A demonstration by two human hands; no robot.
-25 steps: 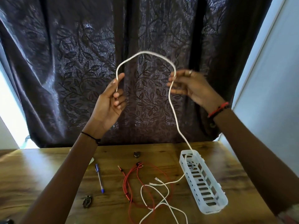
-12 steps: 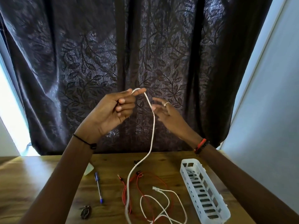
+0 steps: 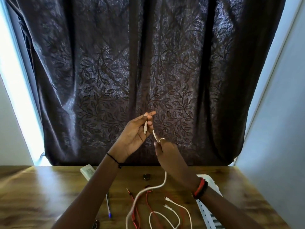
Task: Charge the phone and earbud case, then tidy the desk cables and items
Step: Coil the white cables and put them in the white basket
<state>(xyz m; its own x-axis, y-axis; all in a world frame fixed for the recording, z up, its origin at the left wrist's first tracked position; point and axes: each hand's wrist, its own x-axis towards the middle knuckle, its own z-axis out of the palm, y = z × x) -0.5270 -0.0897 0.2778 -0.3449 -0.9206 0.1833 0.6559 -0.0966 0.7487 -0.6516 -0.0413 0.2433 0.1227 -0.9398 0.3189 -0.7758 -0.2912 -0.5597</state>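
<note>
Hanging from both raised hands, the smooth white cable (image 3: 138,196) was draped onto the glossy wooden desk (image 3: 41,187). Its plug end was pinched by the palm-up left hand (image 3: 134,135); the cord below was gripped in the curled right hand (image 3: 167,153).

A dark leaf-patterned curtain (image 3: 148,63) hangs at twelve o'clock behind the wooden worktop (image 3: 41,192); a pale wall (image 3: 280,129) stands at three o'clock.
</note>
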